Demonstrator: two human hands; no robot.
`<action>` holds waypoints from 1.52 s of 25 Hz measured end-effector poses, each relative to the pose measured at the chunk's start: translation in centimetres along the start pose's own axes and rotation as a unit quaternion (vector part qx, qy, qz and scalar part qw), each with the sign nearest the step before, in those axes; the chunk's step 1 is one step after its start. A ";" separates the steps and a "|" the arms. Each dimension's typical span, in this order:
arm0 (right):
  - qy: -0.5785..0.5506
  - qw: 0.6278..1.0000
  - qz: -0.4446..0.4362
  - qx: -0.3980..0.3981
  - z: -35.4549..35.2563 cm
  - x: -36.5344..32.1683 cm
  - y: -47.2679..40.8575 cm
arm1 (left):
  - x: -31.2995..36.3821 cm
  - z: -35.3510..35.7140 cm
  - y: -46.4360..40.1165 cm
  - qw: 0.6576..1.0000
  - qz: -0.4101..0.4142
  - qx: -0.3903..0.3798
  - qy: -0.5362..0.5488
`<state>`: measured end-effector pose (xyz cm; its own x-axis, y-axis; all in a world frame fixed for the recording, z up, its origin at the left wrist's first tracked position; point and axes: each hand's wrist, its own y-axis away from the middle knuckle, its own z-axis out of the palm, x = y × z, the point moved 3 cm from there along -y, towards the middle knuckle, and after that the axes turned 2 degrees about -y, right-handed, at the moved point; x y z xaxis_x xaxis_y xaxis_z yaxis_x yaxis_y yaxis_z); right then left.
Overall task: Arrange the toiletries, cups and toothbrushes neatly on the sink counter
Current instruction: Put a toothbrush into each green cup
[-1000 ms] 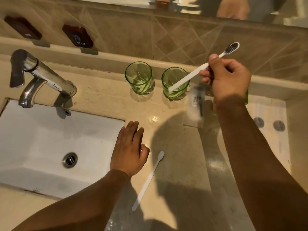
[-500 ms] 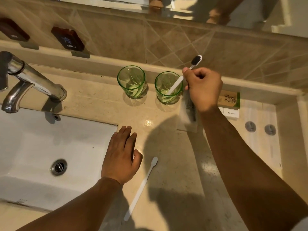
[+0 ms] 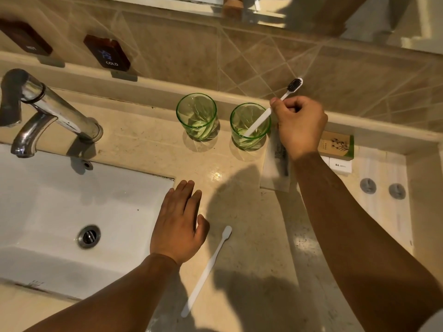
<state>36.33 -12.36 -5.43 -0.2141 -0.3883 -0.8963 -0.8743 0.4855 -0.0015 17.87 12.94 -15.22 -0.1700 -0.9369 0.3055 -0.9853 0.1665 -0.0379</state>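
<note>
Two green glass cups stand side by side at the back of the counter, the left cup (image 3: 196, 116) holding nothing and the right cup (image 3: 250, 125) holding the handle end of a white toothbrush (image 3: 260, 119) with dark bristles. My right hand (image 3: 299, 125) grips that toothbrush just above the cup's rim. A second white toothbrush (image 3: 207, 269) lies flat on the counter near the front, bristles down. My left hand (image 3: 178, 224) rests flat beside it at the basin's corner, fingers spread. A clear packet (image 3: 275, 168) lies partly under my right wrist.
A chrome tap (image 3: 48, 111) reaches over the white basin (image 3: 60, 204) on the left. A brown and green soap box (image 3: 335, 144) and a small white box (image 3: 340, 165) sit at the back right. Two round grey caps (image 3: 382, 188) lie beyond them.
My right hand moved left and down, lowering the toothbrush's handle end into the right green cup. My left hand and the other toothbrush stayed put.
</note>
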 end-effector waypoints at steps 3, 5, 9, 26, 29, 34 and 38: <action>0.009 1.000 0.003 0.003 0.2 0.0 -0.1 | 0.0 0.0 0.0 1.000 -0.001 0.002 -0.001; 0.008 1.000 0.013 0.009 0.3 0.2 0.0 | 0.0 0.0 0.0 1.000 -0.004 0.003 0.000; 0.010 0.999 0.028 0.011 0.1 0.3 0.1 | -0.1 0.1 0.0 1.000 0.001 0.009 0.000; 0.187 0.959 0.058 -0.205 -3.8 6.9 21.5 | 0.2 -0.2 0.0 1.000 -0.002 0.002 0.006; 0.291 0.906 0.000 -0.307 -3.0 8.0 26.2 | 0.0 -0.2 0.0 1.000 -0.002 -0.001 0.003; 0.367 0.861 -0.038 -0.350 -0.2 7.6 28.1 | 0.0 -0.1 0.1 1.000 0.000 0.009 0.004; 0.380 0.822 -0.160 -0.392 1.5 6.6 28.7 | 0.0 0.0 0.0 1.000 -0.003 -0.004 0.000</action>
<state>10.48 0.14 -12.02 0.1315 -0.9198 -0.3696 -0.8868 -0.2758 0.3709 17.82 12.92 -15.16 -0.1639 -0.9377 0.3062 -0.9862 0.1629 -0.0290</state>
